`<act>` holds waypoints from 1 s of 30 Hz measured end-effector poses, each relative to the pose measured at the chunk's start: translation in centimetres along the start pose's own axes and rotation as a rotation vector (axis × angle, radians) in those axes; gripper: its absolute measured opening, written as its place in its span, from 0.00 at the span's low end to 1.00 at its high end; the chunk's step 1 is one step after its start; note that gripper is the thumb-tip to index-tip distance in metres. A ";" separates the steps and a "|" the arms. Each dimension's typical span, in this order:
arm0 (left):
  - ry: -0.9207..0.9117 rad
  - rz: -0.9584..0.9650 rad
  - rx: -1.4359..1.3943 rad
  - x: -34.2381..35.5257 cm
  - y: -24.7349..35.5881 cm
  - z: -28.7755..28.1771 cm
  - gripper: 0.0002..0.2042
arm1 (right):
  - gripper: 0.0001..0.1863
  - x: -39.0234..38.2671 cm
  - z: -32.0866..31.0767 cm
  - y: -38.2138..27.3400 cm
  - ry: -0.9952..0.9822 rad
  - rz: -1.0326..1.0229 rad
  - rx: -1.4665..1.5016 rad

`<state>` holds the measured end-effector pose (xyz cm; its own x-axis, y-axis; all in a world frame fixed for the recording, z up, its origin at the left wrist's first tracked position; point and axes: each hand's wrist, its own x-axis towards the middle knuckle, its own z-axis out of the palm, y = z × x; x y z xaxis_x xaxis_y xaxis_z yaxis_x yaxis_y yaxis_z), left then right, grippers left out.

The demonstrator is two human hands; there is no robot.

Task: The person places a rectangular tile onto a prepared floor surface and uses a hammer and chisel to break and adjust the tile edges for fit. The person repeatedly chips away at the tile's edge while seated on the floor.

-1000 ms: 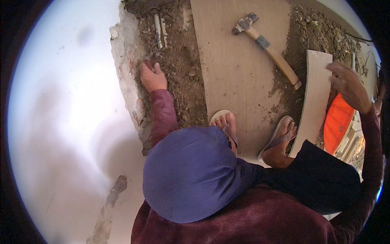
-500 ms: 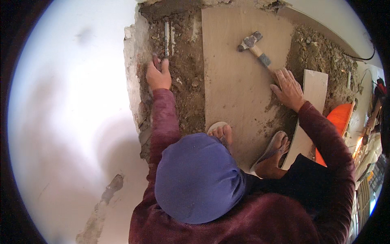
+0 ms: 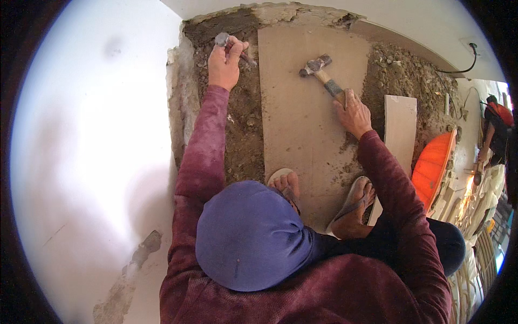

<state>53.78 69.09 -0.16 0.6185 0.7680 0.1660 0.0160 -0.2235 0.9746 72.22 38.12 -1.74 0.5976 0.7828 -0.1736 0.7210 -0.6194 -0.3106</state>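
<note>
My left hand [image 3: 224, 65] is raised over the strip of bare soil beside the white wall. Its fingers are closed round a short metal tool, which looks like a chisel [image 3: 222, 39]; a grey blunt end shows above the fingers, and a dark shaft comes out at their right. The palm hides the middle of it. On the right, my right hand [image 3: 354, 114] grips the wooden handle of a hammer [image 3: 315, 65]. The hammer's dusty metal head points away to the far left, above a large tan board [image 3: 297, 119], and a grey-green wrap covers part of the handle.
Both sandalled feet [image 3: 288, 185] are at the board's near part. A narrow pale board [image 3: 400, 124] and an orange basin [image 3: 434, 167] stand right, beside rough soil [image 3: 410, 75]. Farther right another person [image 3: 499, 121] works near flying sparks [image 3: 467, 202]. A cable [image 3: 469, 59] hangs at the wall.
My left hand has moved farther away along the soil strip, and the tool in it now shows a grey end. My right hand's fingers, flatter before, are curled round the hammer handle.
</note>
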 end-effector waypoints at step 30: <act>-0.198 -0.089 0.386 -0.6 1.4 -1.4 0.13 | 0.12 -1.6 -14.8 -11.2 -0.039 -0.155 0.955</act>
<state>52.34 69.12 1.36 0.7395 0.6730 0.0152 0.3447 -0.3981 0.8501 68.37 42.91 15.87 0.4952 0.8638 -0.0925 0.1918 -0.2125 -0.9581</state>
